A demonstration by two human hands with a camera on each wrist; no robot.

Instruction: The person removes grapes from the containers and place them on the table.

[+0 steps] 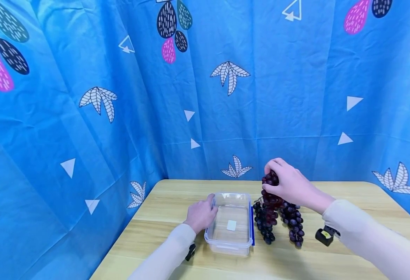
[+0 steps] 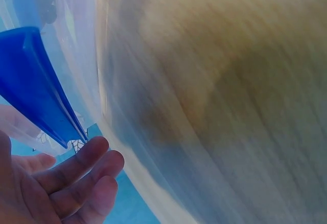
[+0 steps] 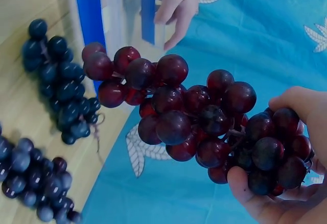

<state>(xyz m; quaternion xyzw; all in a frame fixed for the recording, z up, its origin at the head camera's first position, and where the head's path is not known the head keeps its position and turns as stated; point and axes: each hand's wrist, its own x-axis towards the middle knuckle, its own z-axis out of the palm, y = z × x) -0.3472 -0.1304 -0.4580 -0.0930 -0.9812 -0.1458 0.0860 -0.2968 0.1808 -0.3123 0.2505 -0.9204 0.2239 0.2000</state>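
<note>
My right hand holds a bunch of dark red grapes by its upper end, thumb and fingers around it. The red grapes hang down over the table in the head view. My left hand grips the left side of a clear plastic container near its far corner; its fingers lie by a blue side clip. The container has no lid on it, and a small white label shows at its bottom. Right of it lie a blue-black grape bunch and a purple-black grape bunch.
The light wooden table carries everything. A blue patterned cloth hangs behind the table and along its left side. Another blue clip hangs on the container's right side, close to the grapes.
</note>
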